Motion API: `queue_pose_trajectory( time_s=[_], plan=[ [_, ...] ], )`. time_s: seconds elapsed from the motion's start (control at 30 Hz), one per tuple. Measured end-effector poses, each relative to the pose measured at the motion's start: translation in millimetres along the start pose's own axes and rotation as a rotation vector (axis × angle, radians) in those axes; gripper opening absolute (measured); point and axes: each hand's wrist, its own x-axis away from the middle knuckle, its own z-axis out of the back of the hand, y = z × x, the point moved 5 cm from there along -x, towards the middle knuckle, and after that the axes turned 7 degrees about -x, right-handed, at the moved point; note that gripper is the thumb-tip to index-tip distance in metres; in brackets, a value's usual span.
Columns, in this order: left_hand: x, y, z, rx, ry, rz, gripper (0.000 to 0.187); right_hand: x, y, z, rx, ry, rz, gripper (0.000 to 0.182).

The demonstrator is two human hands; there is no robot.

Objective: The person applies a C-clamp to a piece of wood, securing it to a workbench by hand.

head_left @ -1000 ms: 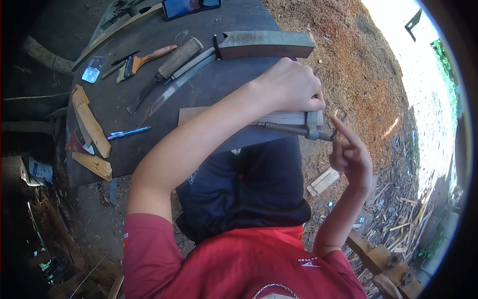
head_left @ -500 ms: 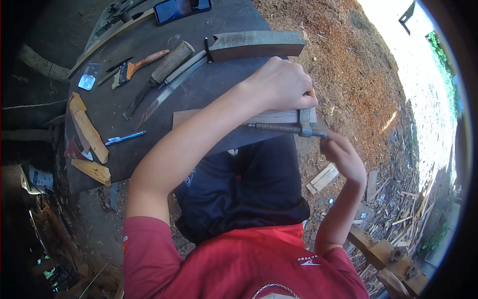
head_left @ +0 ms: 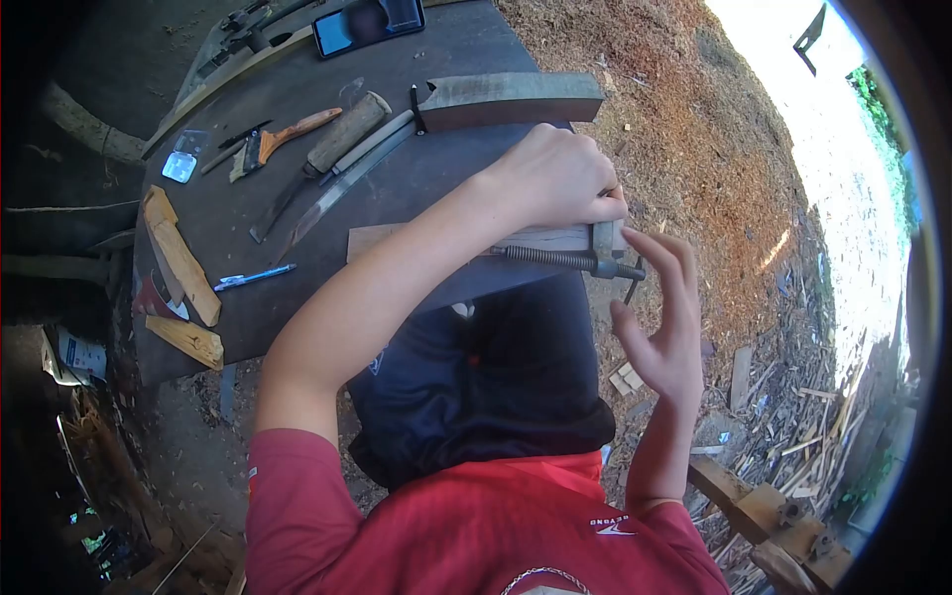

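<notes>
My left hand [head_left: 565, 178] is closed in a fist around a metal C-clamp [head_left: 604, 243] at the right end of a wooden board [head_left: 372, 240]. The clamp's threaded screw [head_left: 545, 257] runs sideways along the board's near side, and its thin crossbar handle [head_left: 632, 289] sticks out at the right. Around that handle my right hand [head_left: 669, 312] is open, thumb and fingers apart on either side of it. My left forearm hides the middle of the board.
On the dark table [head_left: 397, 188] lie a squared timber block [head_left: 511, 102], a wooden mallet [head_left: 347, 131], chisels [head_left: 342, 183], a paintbrush [head_left: 288, 136], a blue pen [head_left: 255, 277], wood offcuts [head_left: 183, 258] and a phone [head_left: 367, 25]. Wood shavings [head_left: 694, 129] cover the ground at right.
My right hand's fingers have spread from a closed grip at the screw's end, uncovering the crossbar. My left hand stays closed on the clamp.
</notes>
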Motion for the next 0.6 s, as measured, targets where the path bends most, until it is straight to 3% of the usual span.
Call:
queue_pose_trajectory(
  time_s=[0.1, 0.23, 0.4, 0.5, 0.6],
  plan=[
    [0.4, 0.8, 1.2, -0.029, 0.020, -0.001, 0.041, 1.0, -6.9, -9.5, 0.212, -0.116, -0.050, 0.055],
    [1.1, 1.3, 5.2, 0.031, 0.048, -0.008, 0.054, -0.9, -8.9, -17.9, 0.370, -0.073, -0.061, 0.038],
    [-9.9, 26.3, 27.6, 0.029, -0.024, -0.059, 0.057, 8.8, 0.0, -21.5, 0.170, -0.003, -0.126, 0.039],
    [-20.3, 56.7, 33.8, -0.123, 0.104, -0.268, 0.054, 22.7, 4.6, -12.2, 0.017, 0.119, -0.265, 0.040],
    [-39.5, 98.1, 39.7, -0.265, 0.050, -0.392, 0.051, 40.1, 13.1, -5.6, -0.271, 0.299, -0.359, 0.044]
  ],
)
